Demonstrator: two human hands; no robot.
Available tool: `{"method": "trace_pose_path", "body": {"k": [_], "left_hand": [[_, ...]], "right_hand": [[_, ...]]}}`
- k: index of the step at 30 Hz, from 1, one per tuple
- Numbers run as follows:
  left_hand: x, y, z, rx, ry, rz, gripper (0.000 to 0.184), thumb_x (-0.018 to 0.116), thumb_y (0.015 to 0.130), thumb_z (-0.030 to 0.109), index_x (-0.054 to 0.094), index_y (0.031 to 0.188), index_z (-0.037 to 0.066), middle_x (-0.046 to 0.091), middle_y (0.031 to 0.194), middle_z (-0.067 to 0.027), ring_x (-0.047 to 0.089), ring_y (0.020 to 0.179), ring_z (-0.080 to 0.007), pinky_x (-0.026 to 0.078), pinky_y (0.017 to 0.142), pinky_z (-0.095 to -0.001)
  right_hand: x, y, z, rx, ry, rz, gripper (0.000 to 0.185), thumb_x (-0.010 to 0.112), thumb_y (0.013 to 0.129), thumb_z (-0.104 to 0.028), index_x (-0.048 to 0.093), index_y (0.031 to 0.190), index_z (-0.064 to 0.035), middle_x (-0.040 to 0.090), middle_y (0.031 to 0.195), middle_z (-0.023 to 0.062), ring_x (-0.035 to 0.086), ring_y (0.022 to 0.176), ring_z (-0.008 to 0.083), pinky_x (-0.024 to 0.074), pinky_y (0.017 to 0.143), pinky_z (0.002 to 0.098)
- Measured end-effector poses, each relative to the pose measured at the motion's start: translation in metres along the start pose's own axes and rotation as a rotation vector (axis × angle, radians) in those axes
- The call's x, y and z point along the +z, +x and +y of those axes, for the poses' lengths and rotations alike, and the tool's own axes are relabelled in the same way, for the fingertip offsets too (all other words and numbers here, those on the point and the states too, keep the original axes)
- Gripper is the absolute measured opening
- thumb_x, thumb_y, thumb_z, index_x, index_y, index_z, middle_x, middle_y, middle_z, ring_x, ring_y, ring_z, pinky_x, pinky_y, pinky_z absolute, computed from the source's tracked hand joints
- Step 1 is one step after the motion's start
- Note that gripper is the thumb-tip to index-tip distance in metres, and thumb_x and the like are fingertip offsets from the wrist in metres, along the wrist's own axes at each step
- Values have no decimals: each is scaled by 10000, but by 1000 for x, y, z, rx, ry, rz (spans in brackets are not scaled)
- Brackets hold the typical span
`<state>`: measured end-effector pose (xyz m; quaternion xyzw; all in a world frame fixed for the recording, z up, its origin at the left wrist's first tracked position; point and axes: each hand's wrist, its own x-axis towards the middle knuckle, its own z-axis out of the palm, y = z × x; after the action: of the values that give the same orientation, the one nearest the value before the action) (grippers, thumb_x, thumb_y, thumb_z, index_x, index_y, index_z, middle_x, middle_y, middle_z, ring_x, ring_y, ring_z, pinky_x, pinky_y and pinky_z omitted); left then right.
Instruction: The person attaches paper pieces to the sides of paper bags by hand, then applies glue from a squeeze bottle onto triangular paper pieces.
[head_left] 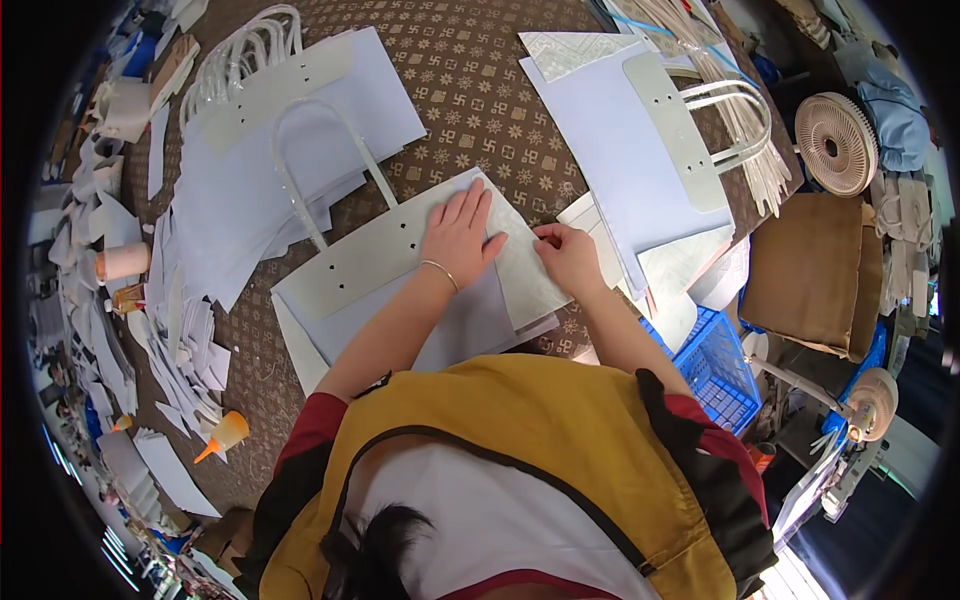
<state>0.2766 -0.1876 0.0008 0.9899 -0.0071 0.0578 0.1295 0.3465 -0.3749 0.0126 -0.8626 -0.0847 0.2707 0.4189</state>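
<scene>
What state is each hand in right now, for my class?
Left hand: open, palm down on the bag.
Right hand: fingers curled at the bag's edge; whether it holds anything cannot be told.

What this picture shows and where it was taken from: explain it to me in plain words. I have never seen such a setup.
There is no machine here, just a person working with two bare hands. The single picture comes from a camera worn on the head, looking forward and down, so the wearer's own yellow garment shows at the bottom.

The surface has a brown patterned covering. The left hand lies flat on a pale sheet with a looped handle. The right hand has its fingers curled at the edge of a pale patterned piece; whether it pinches it, I cannot tell.

To the left lie stacked sheets and an orange bottle; to the right, another handled sheet.
</scene>
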Motion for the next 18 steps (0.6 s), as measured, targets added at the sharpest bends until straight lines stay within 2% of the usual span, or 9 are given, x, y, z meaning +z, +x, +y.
{"method": "trace_pose_path", "body": {"k": [6, 9, 13, 16, 18], "left_hand": [[-3, 4, 3, -3, 13, -24, 626, 552, 825, 400, 419, 1291, 4, 362, 1399, -122, 389, 1190, -250, 312, 949, -391], [-1, 6, 4, -1, 74, -83, 647, 551, 816, 421, 413, 1296, 9, 348, 1405, -111, 389, 1170, -231, 317, 934, -378], [-3, 3, 9, 20, 148, -87, 784, 577, 771, 525, 379, 1320, 2, 329, 1417, -112, 385, 1161, -229, 311, 929, -381], [-16, 4, 13, 1, 164, -184, 1009, 604, 667, 662, 315, 1357, -16, 289, 1438, -128, 350, 1196, -226, 293, 942, -389], [-21, 6, 16, 4, 178, -232, 1070, 608, 633, 690, 289, 1368, -20, 269, 1446, -133, 332, 1212, -226, 285, 950, -390]], "right_hand": [[-5, -7, -5, 41, -63, 19, 258, 657, 754, -183, 649, 978, -55, 646, 758, 100, 622, 692, 231, 486, 655, 324], [-16, -20, -3, -17, -168, -79, 326, 694, 745, -181, 599, 1021, -35, 587, 714, 60, 550, 653, 149, 455, 619, 291], [-35, -34, 10, -11, -157, -179, 386, 715, 725, -194, 579, 1065, -71, 572, 724, 60, 549, 673, 163, 455, 635, 296], [-35, -38, 13, -16, -183, -160, 375, 713, 724, -186, 583, 1062, -87, 566, 719, 61, 549, 671, 173, 456, 639, 300], [-36, -38, 16, -24, -190, -148, 371, 713, 723, -181, 585, 1061, -95, 563, 717, 62, 548, 670, 178, 456, 641, 302]]}}
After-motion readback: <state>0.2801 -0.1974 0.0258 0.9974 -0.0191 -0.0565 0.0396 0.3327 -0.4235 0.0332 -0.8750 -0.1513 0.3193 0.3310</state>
